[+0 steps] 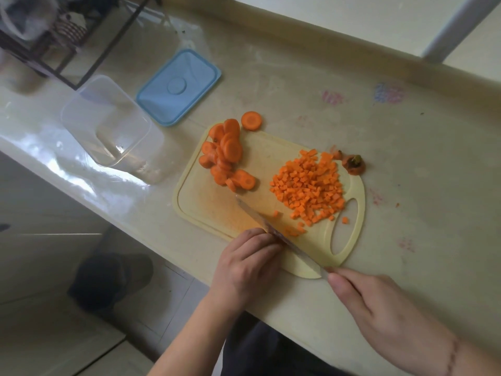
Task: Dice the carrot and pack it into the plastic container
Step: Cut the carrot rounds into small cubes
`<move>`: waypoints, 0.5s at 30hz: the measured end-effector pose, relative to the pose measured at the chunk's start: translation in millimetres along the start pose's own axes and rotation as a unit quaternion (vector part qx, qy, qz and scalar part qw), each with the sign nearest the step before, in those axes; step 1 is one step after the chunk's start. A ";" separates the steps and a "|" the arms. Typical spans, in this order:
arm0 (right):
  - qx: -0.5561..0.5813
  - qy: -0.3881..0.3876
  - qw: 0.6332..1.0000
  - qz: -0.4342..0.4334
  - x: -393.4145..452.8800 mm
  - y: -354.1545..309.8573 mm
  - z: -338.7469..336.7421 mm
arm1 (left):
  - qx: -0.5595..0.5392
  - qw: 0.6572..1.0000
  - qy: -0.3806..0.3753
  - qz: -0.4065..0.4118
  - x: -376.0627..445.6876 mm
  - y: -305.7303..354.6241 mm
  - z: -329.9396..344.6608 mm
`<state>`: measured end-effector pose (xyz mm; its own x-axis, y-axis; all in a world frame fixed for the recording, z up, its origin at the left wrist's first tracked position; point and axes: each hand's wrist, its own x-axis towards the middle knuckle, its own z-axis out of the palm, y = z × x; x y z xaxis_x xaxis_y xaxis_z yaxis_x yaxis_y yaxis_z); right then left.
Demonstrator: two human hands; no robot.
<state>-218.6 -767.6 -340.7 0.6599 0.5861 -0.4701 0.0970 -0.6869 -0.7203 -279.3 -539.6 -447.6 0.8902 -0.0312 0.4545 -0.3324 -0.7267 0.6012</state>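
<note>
Right hand [379,302] grips the knife [273,232]; left hand [249,261] curls on carrot bits — slices [227,153], dice [309,185], box [108,123], lid [179,86] nearby.

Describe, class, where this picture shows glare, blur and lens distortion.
Head view: glare streaks the counter's near edge beside the plastic container; the knife and the rack top left are blurred; the wide lens bows the counter; diced carrot stays sharp.
</note>
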 end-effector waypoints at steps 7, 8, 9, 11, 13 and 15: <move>-0.012 -0.033 0.999 0.012 -14.6 2.1 -3.7 | -0.131 0.899 0.296 -0.294 3.7 4.0 -18.7; -0.021 -0.047 0.999 0.008 -15.3 2.8 -1.5 | -0.160 0.864 0.335 -0.341 4.7 2.4 -20.0; -0.027 -0.054 0.998 0.008 -15.6 3.2 0.2 | -0.180 0.842 0.354 -0.366 6.3 1.1 -20.5; -0.032 -0.051 0.998 0.008 -13.9 4.5 1.2 | -0.189 0.840 0.337 -0.380 8.1 0.8 -20.9; -0.018 -0.039 0.999 0.008 -11.6 3.9 -2.7 | -0.171 0.858 0.289 -0.390 8.8 2.1 -20.9; -0.002 -0.029 0.999 0.023 -8.3 3.3 -10.6 | -0.128 0.872 0.244 -0.404 9.4 4.7 -20.0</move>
<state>-215.9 -779.2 -333.7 0.6199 0.5779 -0.5308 0.0711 -0.7151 -0.6954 -278.7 -529.6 -427.3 0.6480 0.7616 0.0034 0.2272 -0.1976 0.9536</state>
